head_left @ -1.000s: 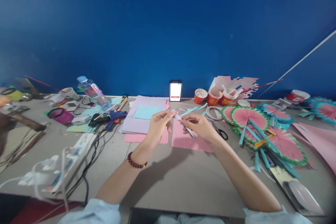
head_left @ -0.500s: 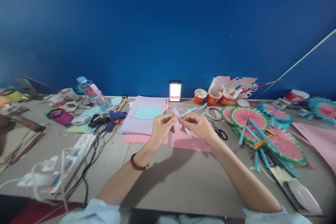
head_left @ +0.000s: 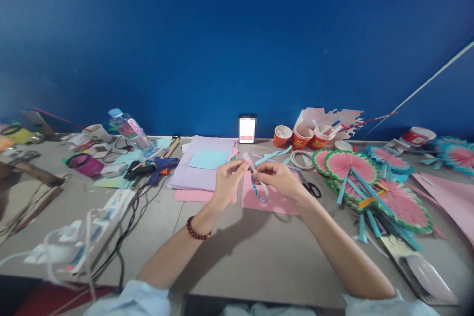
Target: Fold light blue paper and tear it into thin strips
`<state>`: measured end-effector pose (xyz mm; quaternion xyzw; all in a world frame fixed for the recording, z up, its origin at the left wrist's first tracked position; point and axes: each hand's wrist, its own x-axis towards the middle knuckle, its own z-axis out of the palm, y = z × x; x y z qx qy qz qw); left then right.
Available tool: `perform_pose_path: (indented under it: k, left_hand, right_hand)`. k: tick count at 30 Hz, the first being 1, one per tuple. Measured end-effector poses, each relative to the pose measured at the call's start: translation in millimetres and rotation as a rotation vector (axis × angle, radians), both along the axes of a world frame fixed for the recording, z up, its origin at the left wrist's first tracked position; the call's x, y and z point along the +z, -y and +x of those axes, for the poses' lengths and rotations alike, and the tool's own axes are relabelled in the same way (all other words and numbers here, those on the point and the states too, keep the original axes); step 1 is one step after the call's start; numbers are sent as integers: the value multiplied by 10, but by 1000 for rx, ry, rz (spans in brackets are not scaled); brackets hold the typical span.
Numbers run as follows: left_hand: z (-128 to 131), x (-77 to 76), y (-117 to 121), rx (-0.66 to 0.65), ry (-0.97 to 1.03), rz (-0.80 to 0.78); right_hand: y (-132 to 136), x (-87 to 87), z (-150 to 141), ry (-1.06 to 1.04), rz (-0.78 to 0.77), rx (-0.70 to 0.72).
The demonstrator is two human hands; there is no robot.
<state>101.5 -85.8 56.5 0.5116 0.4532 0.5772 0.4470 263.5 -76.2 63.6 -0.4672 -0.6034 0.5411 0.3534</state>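
Observation:
My left hand [head_left: 227, 180] and my right hand [head_left: 279, 177] meet above a pink sheet [head_left: 276, 201] at the middle of the grey table [head_left: 237, 252]. Both pinch a narrow paper strip [head_left: 259, 188], white on one side and blue on the other. The strip hangs down between them in a curled loop. A bead bracelet [head_left: 197, 232] circles my left wrist.
Lilac and light blue sheets [head_left: 205, 160] lie behind my left hand. Scissors [head_left: 311, 186], a tape roll [head_left: 301, 159] and pink folded fans [head_left: 365, 177] lie to the right. Red cups [head_left: 301, 137] and a phone [head_left: 247, 128] stand at the wall. A glue gun [head_left: 161, 164], bottle [head_left: 129, 128] and power strip [head_left: 107, 212] are left.
My hands have drawn closer together. The strip, straight a second ago, now bends down into a loop showing its blue side.

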Motion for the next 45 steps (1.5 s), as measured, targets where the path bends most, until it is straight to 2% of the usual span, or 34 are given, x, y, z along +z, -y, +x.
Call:
perform_pose_path:
  k: [8,12,19,31,38,45]
  left_hand:
    - [-6,18,-14,51,28,-56]
    - [-8,45,-6,29,57,-74]
    - [11,126,33,0,119,-130]
    - [8,167,44,-49,165,-196]
    - [12,106,26,-56,213,-226]
    - [19,32,-21,20,248,-201]
  right_hand:
    - [3,-9,-5,49,27,-11]
    - [-3,-2,-4,33,56,0]
    - [-10,6,9,7,18,27]
    - [-31,-12,19,9,0,51]
    - [-13,-9,3,-34,-75,45]
    - [11,16,-11,-130,-98,29]
